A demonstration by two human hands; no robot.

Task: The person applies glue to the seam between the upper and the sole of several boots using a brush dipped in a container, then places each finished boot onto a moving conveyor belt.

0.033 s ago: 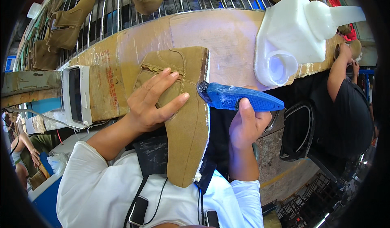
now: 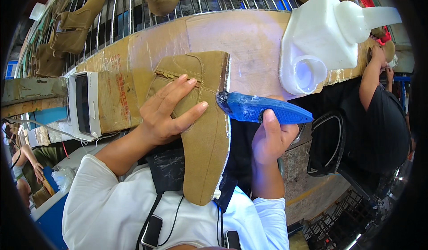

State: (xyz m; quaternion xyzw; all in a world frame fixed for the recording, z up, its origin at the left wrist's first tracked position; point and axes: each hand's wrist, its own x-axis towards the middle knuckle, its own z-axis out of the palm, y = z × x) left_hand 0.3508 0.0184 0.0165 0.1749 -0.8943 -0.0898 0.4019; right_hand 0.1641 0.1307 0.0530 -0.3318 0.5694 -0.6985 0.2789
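Observation:
A tan suede ankle boot (image 2: 203, 134) lies on its side before me, its toe toward my body and its brass zipper facing up. A white, glue-like line runs along its right edge, where the sole belongs. My left hand (image 2: 167, 107) grips the boot's ankle part, fingers laid across the upper beside the zipper. In my right hand (image 2: 273, 136) is a blue-handled brush (image 2: 267, 107), held with the thumb on top. Its dark, clumped tip touches the boot's right edge near the heel. My right fingers under the handle are partly hidden.
A white plastic bottle (image 2: 318, 31) with an open cup-like spout (image 2: 308, 74) stands on the cardboard-covered bench (image 2: 240, 36). Beyond it, a metal-bar rack (image 2: 130, 9) carries several tan boots. A white-framed device (image 2: 84, 105) sits at left. A co-worker in black (image 2: 383, 125) sits at right near a chair (image 2: 327, 143).
My right hand and the brush have shifted very slightly to the right and down. The boot and my left hand have not visibly moved.

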